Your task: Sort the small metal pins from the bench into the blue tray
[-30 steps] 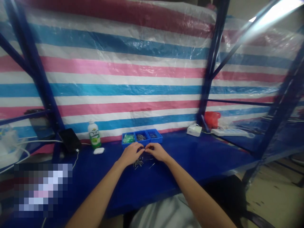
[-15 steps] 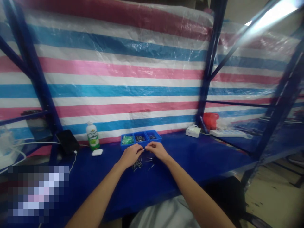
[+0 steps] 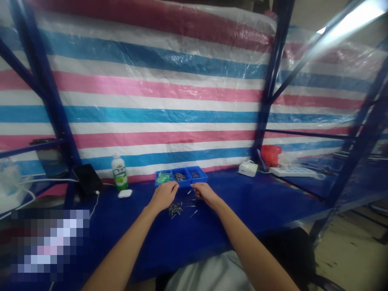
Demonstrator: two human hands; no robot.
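Observation:
My right hand [image 3: 206,192] pinches a thin, light metal pin [image 3: 190,191] that points down and left from the fingertips; its exact kind is too small to tell. My left hand [image 3: 164,195] has its fingers pressed together just in front of the blue three-part tray [image 3: 181,182], and whatever they hold is hidden. The tray's compartments contain green pieces [image 3: 163,178], small dark metal parts [image 3: 180,177] and more small metal parts [image 3: 195,175]. Between my forearms lie a pile of short metal pieces [image 3: 175,209] and several loose thin pins [image 3: 194,213].
Left on the blue table [image 3: 242,202] are a bottle [image 3: 120,173], a white case [image 3: 125,194] and a black phone [image 3: 87,180] with a cable. A white box [image 3: 247,168], red bag [image 3: 270,155] and power strip [image 3: 292,172] are at right. Blue posts [image 3: 269,93] frame a striped sheet [image 3: 166,97].
My hands have moved apart from being fingertip to fingertip. The right hand has shifted right, with the pin now visible in its fingers; the left has drawn slightly left.

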